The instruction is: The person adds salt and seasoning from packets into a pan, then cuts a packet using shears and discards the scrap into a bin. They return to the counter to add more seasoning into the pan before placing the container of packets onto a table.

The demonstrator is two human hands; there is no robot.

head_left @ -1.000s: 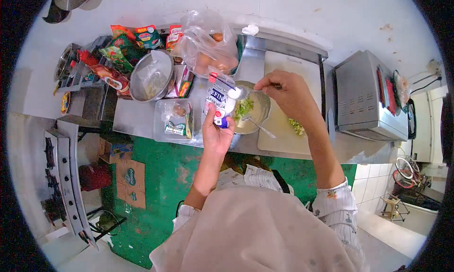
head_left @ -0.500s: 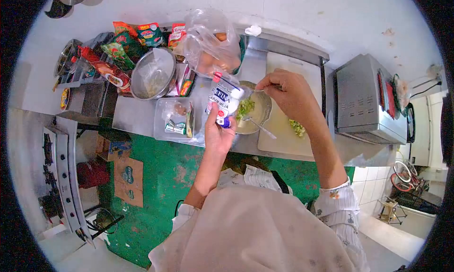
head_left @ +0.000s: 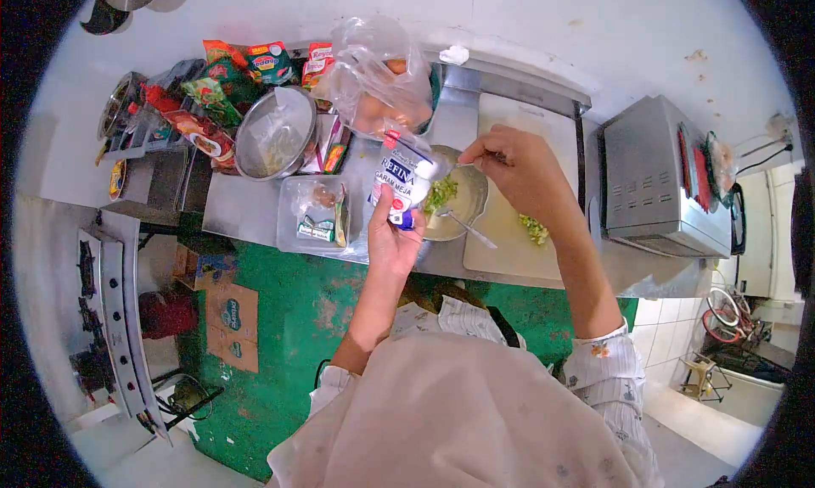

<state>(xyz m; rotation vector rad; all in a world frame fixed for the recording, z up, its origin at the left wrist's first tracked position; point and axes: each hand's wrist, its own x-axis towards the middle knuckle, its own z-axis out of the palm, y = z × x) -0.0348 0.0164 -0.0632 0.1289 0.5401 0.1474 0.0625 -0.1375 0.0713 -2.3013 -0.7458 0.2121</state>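
My left hand (head_left: 393, 240) grips a white and blue packet of table salt (head_left: 401, 182), held upright over the counter. At the packet's open top right, my right hand (head_left: 509, 161) pinches the handle of a small spoon, whose bowl end is at the packet. Beneath and to the right of the packet sits a bowl (head_left: 471, 204) of pale batter with chopped green pieces (head_left: 441, 194) in it. Another metal spoon (head_left: 480, 236) leans over that bowl's front rim. More chopped green pieces (head_left: 535, 230) lie on the white cutting board (head_left: 501, 255).
A metal bowl (head_left: 276, 133), a clear plastic tub (head_left: 293, 238) with packets and a bag of eggs (head_left: 382, 85) stand to the left. Red and green food packs (head_left: 222, 89) are at the back left. A silver oven (head_left: 654, 182) stands at the right.
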